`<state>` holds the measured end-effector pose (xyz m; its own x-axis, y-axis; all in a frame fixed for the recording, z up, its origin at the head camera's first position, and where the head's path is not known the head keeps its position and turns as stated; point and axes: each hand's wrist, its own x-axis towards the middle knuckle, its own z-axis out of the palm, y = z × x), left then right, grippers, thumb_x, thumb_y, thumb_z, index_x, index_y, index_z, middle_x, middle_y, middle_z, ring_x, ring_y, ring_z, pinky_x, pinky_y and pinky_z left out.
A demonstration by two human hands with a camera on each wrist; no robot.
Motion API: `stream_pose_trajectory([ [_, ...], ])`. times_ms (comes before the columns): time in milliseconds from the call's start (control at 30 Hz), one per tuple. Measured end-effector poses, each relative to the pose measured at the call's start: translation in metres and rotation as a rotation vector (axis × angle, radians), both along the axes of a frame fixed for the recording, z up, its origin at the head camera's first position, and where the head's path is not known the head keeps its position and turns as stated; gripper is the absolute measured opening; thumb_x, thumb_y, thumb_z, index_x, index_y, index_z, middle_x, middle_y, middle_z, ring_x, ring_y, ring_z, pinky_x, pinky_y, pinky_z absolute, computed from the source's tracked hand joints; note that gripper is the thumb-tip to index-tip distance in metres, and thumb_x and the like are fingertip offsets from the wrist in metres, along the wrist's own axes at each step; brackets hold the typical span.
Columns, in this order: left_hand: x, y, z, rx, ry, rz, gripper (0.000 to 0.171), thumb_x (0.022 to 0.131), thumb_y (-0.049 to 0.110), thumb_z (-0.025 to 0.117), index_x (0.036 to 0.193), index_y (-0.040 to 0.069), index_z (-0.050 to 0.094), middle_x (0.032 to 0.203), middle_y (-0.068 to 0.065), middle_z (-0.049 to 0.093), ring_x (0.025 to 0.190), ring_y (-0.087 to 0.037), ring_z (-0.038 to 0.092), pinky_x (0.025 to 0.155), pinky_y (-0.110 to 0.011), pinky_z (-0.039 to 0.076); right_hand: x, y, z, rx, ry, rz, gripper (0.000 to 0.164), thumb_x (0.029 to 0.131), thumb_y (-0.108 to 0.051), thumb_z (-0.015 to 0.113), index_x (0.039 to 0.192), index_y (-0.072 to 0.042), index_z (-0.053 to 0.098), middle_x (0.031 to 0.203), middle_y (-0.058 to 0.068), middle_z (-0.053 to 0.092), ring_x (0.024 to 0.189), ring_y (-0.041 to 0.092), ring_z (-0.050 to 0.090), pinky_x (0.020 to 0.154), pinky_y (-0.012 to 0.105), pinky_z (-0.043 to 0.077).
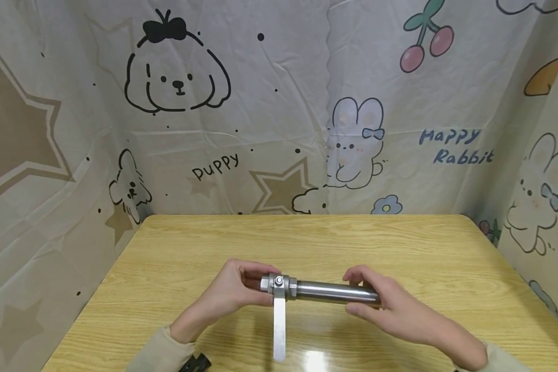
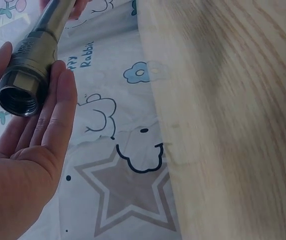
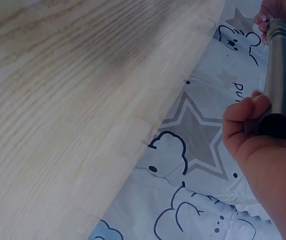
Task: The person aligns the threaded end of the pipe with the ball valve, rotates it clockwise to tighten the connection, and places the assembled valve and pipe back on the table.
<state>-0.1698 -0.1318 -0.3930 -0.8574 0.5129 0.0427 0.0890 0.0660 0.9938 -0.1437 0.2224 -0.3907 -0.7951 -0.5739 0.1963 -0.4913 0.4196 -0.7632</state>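
A metal ball valve [image 1: 285,289] is joined to one end of a smooth steel pipe [image 1: 337,292], and the two lie almost level above the table. Its flat lever handle [image 1: 279,330] points toward the person. My left hand [image 1: 234,289] grips the valve at its free end, thumb on the near side and fingers behind. In the left wrist view that end of the valve [image 2: 23,92] shows a threaded opening. Around the pipe's far right end curls my right hand [image 1: 392,308]. The right wrist view shows the dark end of the pipe [image 3: 278,126] by the palm.
Below the hands spreads a wooden table [image 1: 190,237] with rounded back corners. A printed cloth [image 1: 279,124] hangs behind it and on both sides. Near the left sleeve, a small black object [image 1: 197,362] shows at the bottom edge.
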Motion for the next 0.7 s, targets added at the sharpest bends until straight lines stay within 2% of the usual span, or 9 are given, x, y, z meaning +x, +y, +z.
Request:
stream_pose_trajectory([
  [133,0.0003,0.0005,-0.0014,0.008,-0.008,0.010,0.044,0.083,0.000,0.085,0.125,-0.005,0.073,0.113,-0.017,0.076,0.098,-0.029,0.075,0.083,-0.035,0.063,-0.0002,0.0002,-0.0009,-0.014,0.030,-0.003,0.035,0.096,-0.026,0.080,0.122,-0.019,0.058,0.101,-0.003,0.065,0.079,0.011,0.059,0.063,0.028,0.054],
  [233,-0.0002,0.0007,-0.0020,0.018,-0.016,0.024,0.045,0.082,-0.001,0.084,0.125,-0.006,0.073,0.111,-0.017,0.076,0.097,-0.028,0.075,0.083,-0.037,0.064,-0.0006,0.0002,-0.0027,-0.052,0.074,0.011,0.030,0.098,-0.016,0.078,0.120,-0.021,0.058,0.099,-0.004,0.066,0.079,0.011,0.062,0.063,0.027,0.054],
  [367,-0.0008,0.0001,-0.0020,0.038,-0.024,0.039,0.046,0.081,-0.003,0.083,0.125,-0.008,0.072,0.110,-0.017,0.076,0.096,-0.026,0.075,0.083,-0.038,0.064,-0.0014,-0.0009,-0.0051,-0.081,0.125,0.011,0.032,0.098,-0.010,0.077,0.121,-0.021,0.059,0.100,-0.003,0.069,0.081,0.012,0.064,0.065,0.027,0.055],
  [700,-0.0021,0.0004,-0.0017,0.036,-0.021,0.042,0.046,0.081,-0.002,0.084,0.125,-0.007,0.072,0.109,-0.017,0.076,0.096,-0.026,0.074,0.083,-0.037,0.064,-0.0043,-0.0014,-0.0041,-0.113,0.147,0.034,0.031,0.097,-0.008,0.077,0.121,-0.018,0.061,0.102,-0.005,0.069,0.084,0.013,0.068,0.068,0.028,0.060],
])
